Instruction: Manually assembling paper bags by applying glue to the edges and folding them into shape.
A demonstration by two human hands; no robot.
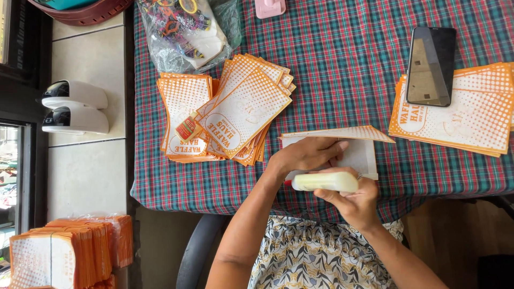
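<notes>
— What lies at the far left?

— Off the table, a bundle of orange paper bags [64, 251] sits low at the left, with two white objects [75, 107] above it on the tiled ledge. On the plaid tablecloth [342, 69], near its left edge, a fanned pile of orange-and-white bags [225, 112] carries a small red glue stick [187, 128]; a clear plastic sack [184, 29] sits at the far edge behind it.

— And the hands?

— At the near edge, the left hand [308, 154] presses flat, fingers extended, on a half-folded bag [348, 144]. Just right and nearer the person, the right hand [356, 200] grips a pale glue bottle [324, 182] lying sideways, its red tip pointing left, at the bag's near edge, just below the left hand.

— Farther right?

— A dark phone [431, 64] rests on a second stack of bags [460, 112] near the right edge.
</notes>
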